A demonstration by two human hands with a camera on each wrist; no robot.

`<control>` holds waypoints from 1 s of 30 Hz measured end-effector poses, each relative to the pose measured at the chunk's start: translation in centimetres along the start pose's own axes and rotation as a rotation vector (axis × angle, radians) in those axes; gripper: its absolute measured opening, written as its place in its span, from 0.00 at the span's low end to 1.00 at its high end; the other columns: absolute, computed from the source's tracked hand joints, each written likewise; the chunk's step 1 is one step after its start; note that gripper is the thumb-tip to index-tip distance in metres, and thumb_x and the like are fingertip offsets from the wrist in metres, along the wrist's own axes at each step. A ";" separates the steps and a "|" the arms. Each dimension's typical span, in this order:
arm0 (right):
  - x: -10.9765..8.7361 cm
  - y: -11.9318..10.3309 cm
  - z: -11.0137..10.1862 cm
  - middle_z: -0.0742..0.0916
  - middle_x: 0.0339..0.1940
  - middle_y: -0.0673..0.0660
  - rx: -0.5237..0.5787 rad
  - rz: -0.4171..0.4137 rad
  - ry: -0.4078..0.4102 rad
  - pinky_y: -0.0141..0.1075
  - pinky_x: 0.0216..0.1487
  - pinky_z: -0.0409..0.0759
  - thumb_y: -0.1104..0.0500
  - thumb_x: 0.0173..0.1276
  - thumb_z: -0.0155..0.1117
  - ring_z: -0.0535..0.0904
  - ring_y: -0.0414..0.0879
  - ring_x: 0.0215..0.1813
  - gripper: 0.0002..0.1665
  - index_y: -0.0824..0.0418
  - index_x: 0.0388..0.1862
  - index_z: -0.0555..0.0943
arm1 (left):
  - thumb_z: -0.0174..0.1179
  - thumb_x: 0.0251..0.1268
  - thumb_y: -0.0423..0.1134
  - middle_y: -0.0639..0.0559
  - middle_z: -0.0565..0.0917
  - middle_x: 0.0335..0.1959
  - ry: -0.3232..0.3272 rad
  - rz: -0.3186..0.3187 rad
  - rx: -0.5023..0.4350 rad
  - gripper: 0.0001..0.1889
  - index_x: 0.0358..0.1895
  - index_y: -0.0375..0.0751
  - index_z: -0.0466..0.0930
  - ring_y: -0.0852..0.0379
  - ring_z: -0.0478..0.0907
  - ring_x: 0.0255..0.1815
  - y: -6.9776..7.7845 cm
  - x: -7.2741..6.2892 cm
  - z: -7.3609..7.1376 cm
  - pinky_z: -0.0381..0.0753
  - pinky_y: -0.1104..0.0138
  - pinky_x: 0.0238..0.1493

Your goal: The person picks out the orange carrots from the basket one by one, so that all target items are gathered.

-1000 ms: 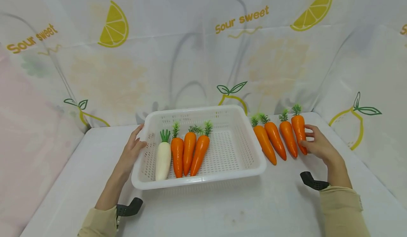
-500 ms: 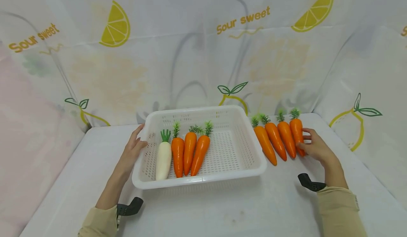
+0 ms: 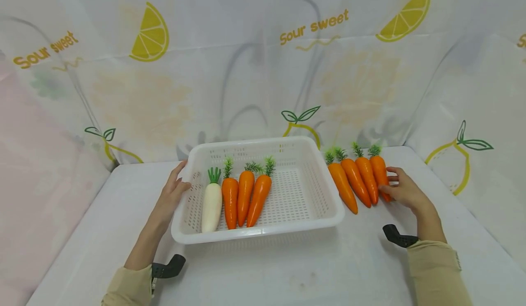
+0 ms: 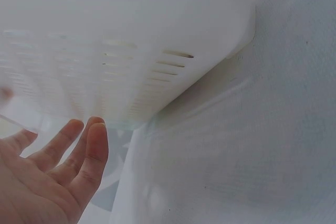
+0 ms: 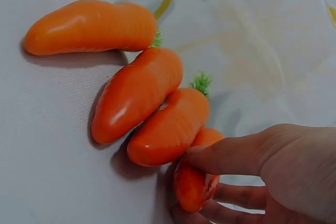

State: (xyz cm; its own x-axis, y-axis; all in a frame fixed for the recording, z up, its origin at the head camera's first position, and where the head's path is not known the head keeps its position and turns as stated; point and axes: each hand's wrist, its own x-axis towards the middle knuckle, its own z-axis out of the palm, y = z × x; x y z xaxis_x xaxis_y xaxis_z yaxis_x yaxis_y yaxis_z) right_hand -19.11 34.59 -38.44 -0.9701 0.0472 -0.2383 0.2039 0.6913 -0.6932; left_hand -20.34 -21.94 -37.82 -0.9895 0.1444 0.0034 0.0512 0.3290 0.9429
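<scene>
Right hand [image 3: 404, 191] pinched rightmost carrot [image 3: 378, 170] on counter [image 3: 263, 274], right of frame, beside three more carrots [image 3: 343, 187]. Left hand [image 3: 169, 195], fingers loosely extended, lay at left side of center-frame basket [image 3: 263, 232]. Three basketed carrots [image 3: 245, 197], white radish [image 3: 211, 208] already inside; four carrots outside, work seemingly unfinished.

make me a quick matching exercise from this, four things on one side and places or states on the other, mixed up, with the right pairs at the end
Things
1. basket
2. white radish
3. leftmost table carrot
4. rightmost table carrot

Places or states
A. inside, left of three carrots
B. pinched in the right grip
C. has many small openings in its sides
D. lies outside, closest to the basket's right side

Right pairs: 1-C, 2-A, 3-D, 4-B
</scene>
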 end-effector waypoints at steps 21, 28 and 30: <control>-0.7 -0.8 -0.5 0.60 0.67 0.79 0.022 0.003 0.034 0.50 0.53 0.78 0.51 0.72 0.50 0.65 0.71 0.62 0.44 0.74 0.72 0.43 | 0.37 0.71 0.42 0.36 0.61 0.70 -0.004 -0.007 -0.002 0.32 0.76 0.59 0.38 0.44 0.72 0.56 0.0 0.1 0.0 0.79 0.66 0.41; -1.1 -1.6 -0.8 0.61 0.67 0.79 0.028 -0.035 0.075 0.53 0.56 0.74 0.50 0.73 0.48 0.65 0.70 0.62 0.43 0.72 0.73 0.44 | 0.37 0.71 0.42 0.36 0.62 0.70 -0.004 -0.002 0.003 0.32 0.76 0.57 0.38 0.50 0.74 0.53 0.0 0.1 -0.1 0.78 0.66 0.41; -1.2 -1.8 -0.8 0.60 0.67 0.78 0.038 -0.035 0.076 0.57 0.58 0.71 0.49 0.73 0.47 0.64 0.71 0.63 0.43 0.71 0.73 0.44 | 0.36 0.72 0.42 0.36 0.62 0.70 -0.003 0.000 0.006 0.32 0.76 0.57 0.37 0.49 0.74 0.54 0.0 0.0 -0.1 0.78 0.67 0.41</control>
State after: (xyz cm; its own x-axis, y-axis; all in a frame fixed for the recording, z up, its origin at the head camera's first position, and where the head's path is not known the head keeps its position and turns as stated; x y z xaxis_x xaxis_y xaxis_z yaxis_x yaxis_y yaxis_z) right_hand -18.40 33.81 -36.34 -0.9835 0.0794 -0.1624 0.1735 0.6659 -0.7255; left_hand -20.38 -22.03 -37.80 -0.9891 0.1470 0.0020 0.0517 0.3347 0.9409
